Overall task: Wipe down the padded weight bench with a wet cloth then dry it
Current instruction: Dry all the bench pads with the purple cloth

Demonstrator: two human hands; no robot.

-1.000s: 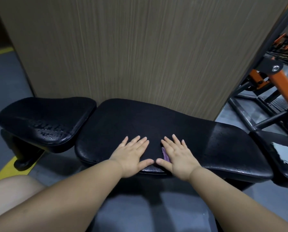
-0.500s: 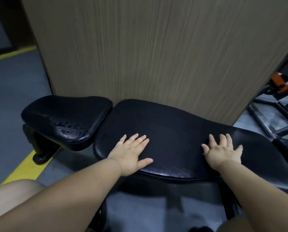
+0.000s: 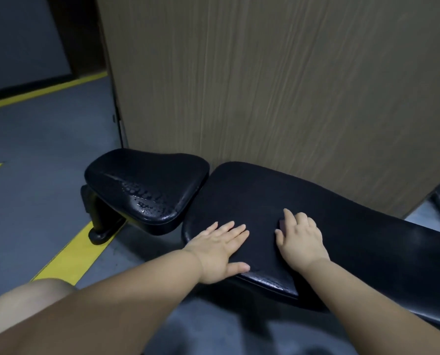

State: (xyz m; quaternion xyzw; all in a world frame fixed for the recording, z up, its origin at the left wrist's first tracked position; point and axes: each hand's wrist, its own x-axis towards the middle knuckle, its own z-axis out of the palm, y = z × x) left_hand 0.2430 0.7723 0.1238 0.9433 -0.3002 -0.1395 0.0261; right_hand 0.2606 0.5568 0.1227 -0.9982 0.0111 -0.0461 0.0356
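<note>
On the back pad (image 3: 265,190), beside the droplet-beaded seat pad (image 3: 147,175), the left hand (image 3: 218,249) is laid flat, fingers spread. The cloth (image 3: 281,223) is barely seen under the right hand (image 3: 300,238), fingers close together, pressed flat. It is judged soft, limp, wet: best pinned under the palm. Vinyl likely slick.

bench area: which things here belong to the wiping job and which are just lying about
Job: back pad, wet seat pad, left hand, right hand, purple sliver of cloth under it.
Just around: wood-grain panel, yellow floor line.
</note>
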